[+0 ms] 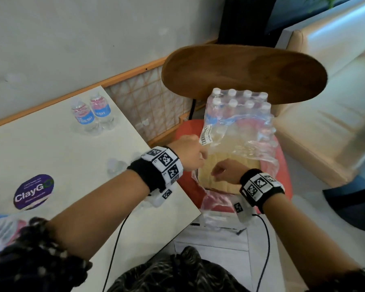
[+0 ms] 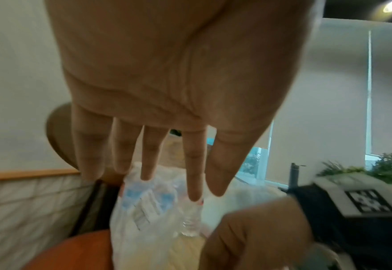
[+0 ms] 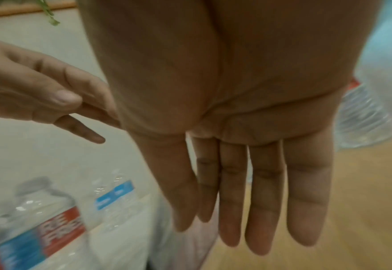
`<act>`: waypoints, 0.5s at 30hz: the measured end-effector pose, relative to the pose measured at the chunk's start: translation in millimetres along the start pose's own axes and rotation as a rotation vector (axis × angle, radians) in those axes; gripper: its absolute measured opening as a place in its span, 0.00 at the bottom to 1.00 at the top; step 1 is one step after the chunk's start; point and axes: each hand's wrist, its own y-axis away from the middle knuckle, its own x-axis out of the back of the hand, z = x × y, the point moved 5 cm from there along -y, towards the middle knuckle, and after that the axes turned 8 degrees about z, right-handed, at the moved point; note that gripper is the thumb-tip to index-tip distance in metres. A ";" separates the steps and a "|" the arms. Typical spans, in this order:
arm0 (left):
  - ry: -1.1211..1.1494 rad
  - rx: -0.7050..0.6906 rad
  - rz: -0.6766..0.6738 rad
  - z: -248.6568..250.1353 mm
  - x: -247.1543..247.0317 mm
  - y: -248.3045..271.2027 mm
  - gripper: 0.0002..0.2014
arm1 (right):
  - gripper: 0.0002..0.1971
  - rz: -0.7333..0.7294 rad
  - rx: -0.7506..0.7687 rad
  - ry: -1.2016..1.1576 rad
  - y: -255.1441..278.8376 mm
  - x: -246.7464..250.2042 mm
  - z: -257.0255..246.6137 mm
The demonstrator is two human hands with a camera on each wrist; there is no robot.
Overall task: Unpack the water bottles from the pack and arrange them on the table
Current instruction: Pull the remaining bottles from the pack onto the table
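Observation:
A shrink-wrapped pack of water bottles (image 1: 238, 106) with white caps stands at the back of a chair seat (image 1: 282, 165). Its torn clear wrap (image 1: 240, 142) spreads forward over the cushion. My left hand (image 1: 190, 152) hovers by the wrap's barcode label; in the left wrist view its fingers (image 2: 194, 173) point straight at the pack (image 2: 149, 204) and hold nothing. My right hand (image 1: 223, 170) is over the cushion in front of the pack, its fingers (image 3: 264, 201) straight and empty. Two blue-labelled bottles (image 1: 93, 114) stand upright on the white table (image 1: 51, 154).
The chair's brown wooden backrest (image 1: 240, 70) rises behind the pack. More bottles stand at the table's near side (image 3: 40, 228) and near left corner (image 1: 0, 224). A purple sticker (image 1: 33, 191) is on the tabletop. A beige sofa (image 1: 325, 123) lies to the right.

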 end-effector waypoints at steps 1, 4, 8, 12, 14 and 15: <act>0.003 0.002 -0.049 10.6 -10.4 -8.1 0.14 | 0.15 0.008 -0.046 -0.002 -4.1 5.0 13.9; 0.014 0.017 -0.104 31.7 -30.5 -30.2 0.20 | 0.23 0.003 -0.143 -0.015 -11.4 21.2 39.1; 0.120 0.033 0.136 43.2 -23.3 -46.8 0.33 | 0.30 0.145 -0.230 -0.082 -29.7 44.0 48.1; 0.223 0.080 0.318 39.1 -11.9 -52.2 0.36 | 0.26 0.209 -0.251 -0.061 -51.2 66.6 41.5; 0.248 0.072 0.342 37.5 -8.5 -52.8 0.37 | 0.23 0.303 -0.206 -0.027 -59.7 83.0 39.7; 0.227 0.062 0.342 37.6 -7.5 -52.8 0.38 | 0.24 0.323 -0.198 0.003 -66.1 88.7 46.0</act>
